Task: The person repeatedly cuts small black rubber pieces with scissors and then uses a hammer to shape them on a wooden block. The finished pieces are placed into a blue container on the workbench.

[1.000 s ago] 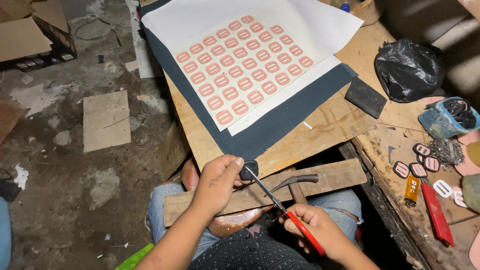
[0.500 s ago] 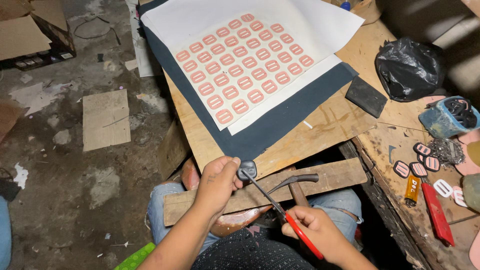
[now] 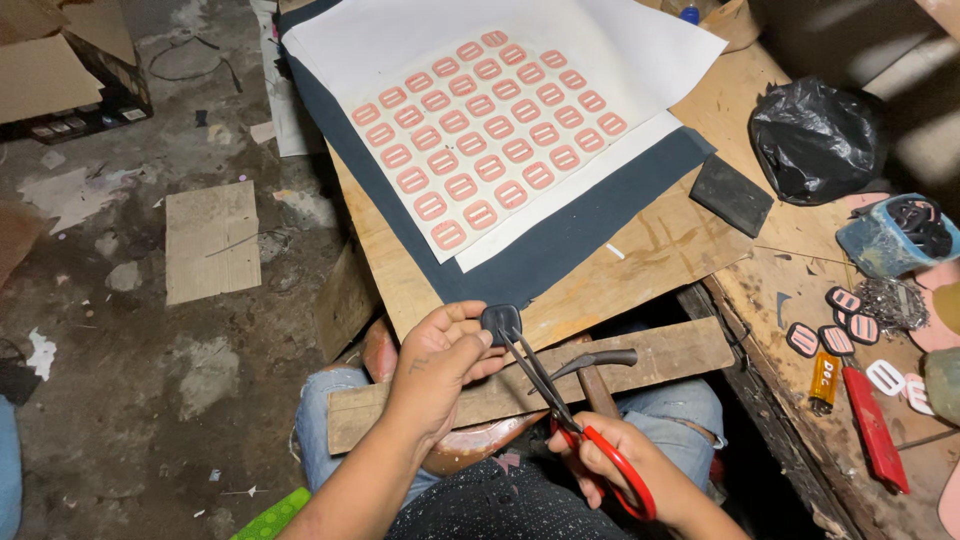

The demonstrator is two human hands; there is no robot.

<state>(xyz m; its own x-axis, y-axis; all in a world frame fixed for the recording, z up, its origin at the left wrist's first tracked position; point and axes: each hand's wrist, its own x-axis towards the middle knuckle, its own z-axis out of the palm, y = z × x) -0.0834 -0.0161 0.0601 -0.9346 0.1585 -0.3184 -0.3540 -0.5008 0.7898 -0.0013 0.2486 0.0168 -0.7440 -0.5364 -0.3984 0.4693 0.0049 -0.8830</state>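
Observation:
My left hand (image 3: 440, 365) pinches a small dark rounded patch (image 3: 500, 320) at the near corner of a dark navy sheet (image 3: 560, 250). Scissors with red handles (image 3: 560, 410) are gripped in my right hand (image 3: 615, 465), their blades meeting the patch from below. On the navy sheet lies a white sheet (image 3: 420, 40) carrying several rows of pink oval stickers (image 3: 490, 140). Both sheets rest on a wooden board (image 3: 660, 250).
A hammer (image 3: 595, 365) lies on a plank (image 3: 680, 350) across my lap. To the right are a dark block (image 3: 732, 194), a black plastic bag (image 3: 815, 135), a blue tub (image 3: 890, 235), loose oval badges (image 3: 835, 325), a lighter (image 3: 824, 380) and a red strip (image 3: 875, 430). Cardboard pieces (image 3: 212, 240) litter the floor.
My left hand shifted slightly on the patch and the scissors closed in toward it. The view moved a little.

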